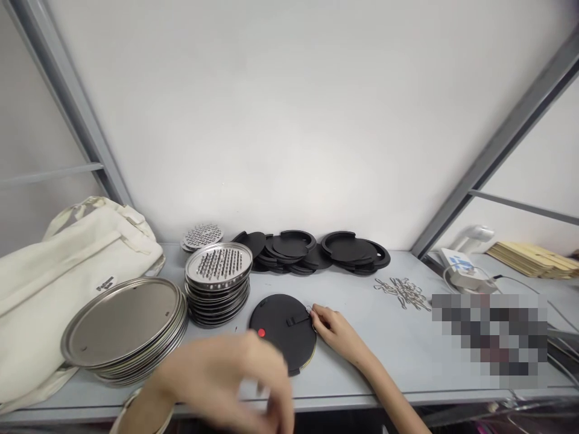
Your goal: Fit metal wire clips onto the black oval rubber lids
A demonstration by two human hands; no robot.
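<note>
Two fingertips of the right hand (337, 331), thumb and forefinger, look pinched on a small metal loop (309, 309) at the right edge of a black disc (283, 346). A light, square pinch suits so thin a loop; gripping hard or twisting could make it slip or spring away. The other fingers of that hand curl close beside the thumb and forefinger, and the wrist lies low, which should help fine control.

The loop is at the outer end of a narrow black strip (297, 319) on the disc, so drawing in line with that strip is probably kinder than levering sideways. A red dot (261, 332) marks the disc's left side.

The left hand (221, 374) is above the near left side of the disc, its fingers bent and apart from the thumb; blur hides whether they hold anything. Resting them flat on the disc, away from the loop, would stop it turning.

The disc lies on the grey tabletop (353, 386), near the middle. To its left are a stack of perforated metal plates (219, 268) and a wider stack of smooth round plates (122, 319); to its right, a loose pile of metal hooks (402, 293); on the far side, black round parts (289, 246).
</note>
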